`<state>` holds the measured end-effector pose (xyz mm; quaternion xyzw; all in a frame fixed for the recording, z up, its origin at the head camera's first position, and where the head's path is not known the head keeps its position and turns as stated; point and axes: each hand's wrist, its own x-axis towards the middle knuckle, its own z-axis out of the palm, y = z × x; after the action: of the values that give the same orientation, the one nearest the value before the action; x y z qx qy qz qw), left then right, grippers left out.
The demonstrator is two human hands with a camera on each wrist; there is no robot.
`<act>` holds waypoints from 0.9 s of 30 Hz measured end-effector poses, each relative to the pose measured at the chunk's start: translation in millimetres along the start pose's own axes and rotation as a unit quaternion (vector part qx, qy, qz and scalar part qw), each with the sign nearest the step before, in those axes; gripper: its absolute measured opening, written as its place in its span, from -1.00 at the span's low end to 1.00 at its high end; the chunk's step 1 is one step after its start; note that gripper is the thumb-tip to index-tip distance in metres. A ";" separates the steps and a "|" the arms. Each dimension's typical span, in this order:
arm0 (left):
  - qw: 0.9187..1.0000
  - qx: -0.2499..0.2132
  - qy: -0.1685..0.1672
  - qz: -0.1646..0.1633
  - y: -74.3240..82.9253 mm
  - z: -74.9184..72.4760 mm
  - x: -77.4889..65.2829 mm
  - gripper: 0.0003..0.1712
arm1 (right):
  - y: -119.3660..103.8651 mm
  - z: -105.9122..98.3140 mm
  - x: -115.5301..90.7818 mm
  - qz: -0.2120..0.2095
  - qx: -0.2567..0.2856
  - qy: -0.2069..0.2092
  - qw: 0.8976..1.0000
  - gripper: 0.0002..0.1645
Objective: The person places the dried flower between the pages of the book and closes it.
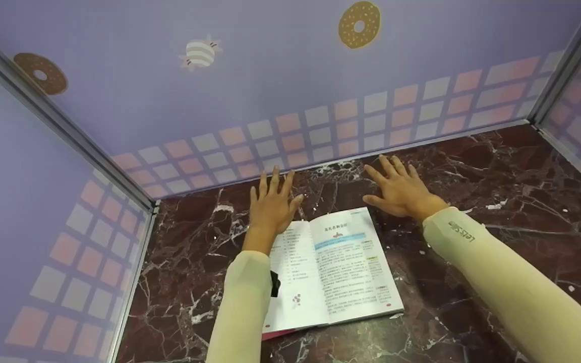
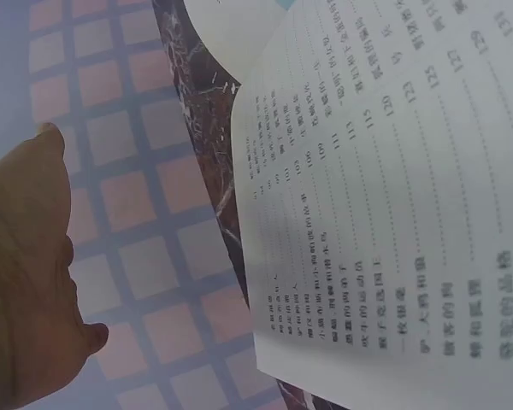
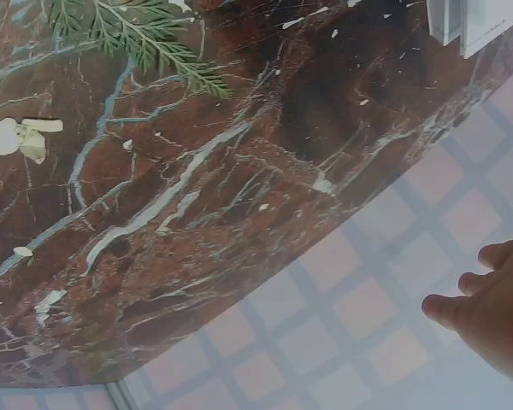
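Note:
An open book (image 1: 351, 272) with printed pages lies on the dark red marbled table (image 1: 184, 282). My left hand (image 1: 272, 209) is at the top of its left page, fingers extended toward the back wall. In the left wrist view that page (image 2: 368, 213) shows a list of lines with numbers, and part of the left hand (image 2: 30, 273) appears apart from it. Beyond the book's upper right corner is my right hand (image 1: 399, 189), fingers spread and holding nothing. The right wrist view catches only some fingertips of the right hand (image 3: 487, 299).
Purple wall panels (image 1: 270, 75) with pink and white squares and doughnut pictures border the table at the back and sides. A green leafy sprig (image 3: 145, 38) and a small cream-coloured piece (image 3: 27, 138) show on the marbled surface in the right wrist view.

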<state>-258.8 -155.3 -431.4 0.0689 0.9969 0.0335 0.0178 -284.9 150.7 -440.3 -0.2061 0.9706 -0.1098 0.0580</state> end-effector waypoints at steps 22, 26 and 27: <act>0.961 -0.196 0.147 -0.128 -45.6 15.5 -104.3 -0.30 | -15.6 28.2 -61.4 -0.071 0.004 0.105 0.992 -0.09; 0.950 -0.235 0.114 -0.170 -51.8 28.3 -123.9 -0.29 | -19.1 38.9 -76.9 -0.071 0.011 0.125 0.990 -0.08; 0.948 -0.242 0.109 -0.176 -53.4 31.7 -128.5 -0.28 | -20.3 42.0 -80.3 -0.069 0.014 0.130 0.989 -0.07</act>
<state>-137.6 -223.7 -462.8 -0.1186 0.9511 0.2769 -0.0690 -197.5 157.8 -470.8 -0.2562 0.9516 -0.1534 -0.0732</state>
